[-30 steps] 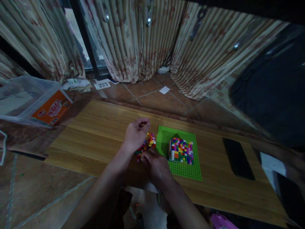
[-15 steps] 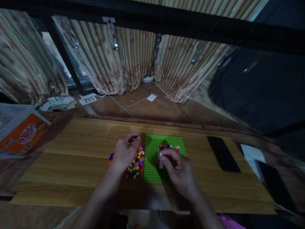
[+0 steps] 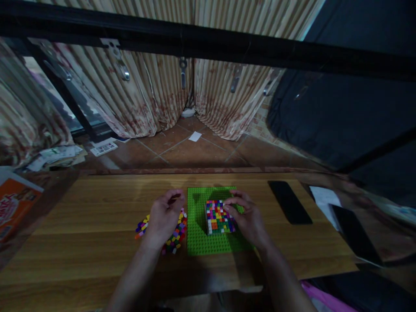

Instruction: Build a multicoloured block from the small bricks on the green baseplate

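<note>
A green studded baseplate lies on the wooden table, bearing a block of small multicoloured building bricks. At that block's upper right edge, my right hand pinches what looks like a small whitish brick between thumb and index finger, touching or just over the bricks there. My left hand hovers over a loose pile of coloured bricks left of the baseplate, partly covering it. Its thumb and fingertips are pressed together; whatever they hold is too small to make out.
On the table's right lies a black phone-like slab. Beyond the right edge are a white paper and another dark flat object. An orange-labelled box stands at far left. Curtains hang behind, past the tiled floor.
The view has shifted to the right. My right hand has moved from the brick block's left side to its upper right, uncovering its top. My left hand stays pinched over the pile.
</note>
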The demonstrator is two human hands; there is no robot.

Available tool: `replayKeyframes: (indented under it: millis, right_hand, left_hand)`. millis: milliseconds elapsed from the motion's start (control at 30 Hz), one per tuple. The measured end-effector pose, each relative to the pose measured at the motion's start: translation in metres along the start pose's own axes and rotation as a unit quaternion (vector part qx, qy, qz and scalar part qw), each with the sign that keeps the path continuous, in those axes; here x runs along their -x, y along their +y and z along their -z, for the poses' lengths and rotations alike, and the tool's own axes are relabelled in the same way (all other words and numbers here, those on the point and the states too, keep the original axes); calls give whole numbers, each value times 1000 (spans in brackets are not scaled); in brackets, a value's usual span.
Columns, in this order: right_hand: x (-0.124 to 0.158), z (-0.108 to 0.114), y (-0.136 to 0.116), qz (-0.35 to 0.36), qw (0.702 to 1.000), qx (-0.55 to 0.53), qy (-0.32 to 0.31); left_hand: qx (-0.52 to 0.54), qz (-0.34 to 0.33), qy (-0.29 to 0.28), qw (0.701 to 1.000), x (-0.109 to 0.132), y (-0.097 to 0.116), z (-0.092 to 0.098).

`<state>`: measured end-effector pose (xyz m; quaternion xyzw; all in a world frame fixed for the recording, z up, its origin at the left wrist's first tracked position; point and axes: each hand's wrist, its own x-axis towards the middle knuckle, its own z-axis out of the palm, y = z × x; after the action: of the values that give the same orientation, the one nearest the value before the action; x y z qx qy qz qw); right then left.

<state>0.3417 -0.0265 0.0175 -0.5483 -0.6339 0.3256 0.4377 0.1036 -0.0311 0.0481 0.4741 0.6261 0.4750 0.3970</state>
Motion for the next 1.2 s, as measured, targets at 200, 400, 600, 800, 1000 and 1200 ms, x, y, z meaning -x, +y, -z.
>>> replayKeyframes:
  millis: [200,400,600,800,1000,1200]
  right_hand:
    - [-5,-4,1,-31,997,-65,19]
    - [-6,-11,2,-128,975,-182,19]
    - [-8,-14,2,-151,957,-247,24]
    - [-7,-15,2,-160,951,-263,22]
    - [-9,-13,5,-153,955,-255,7]
    - [0,0,-19,-36,974,-173,143]
  left_hand:
    - [-25,3,-7,1000,0,2,2]
    - [-36,-13,-21,999,0,-5,3]
    - [-47,-18,-62,997,3,-5,0]
    - [-35,-2,-59,998,6,-1,-2]
    - [-34,-16,-64,997,4,-3,-1]
    - [-42,-30,-18,998,1,-2,5]
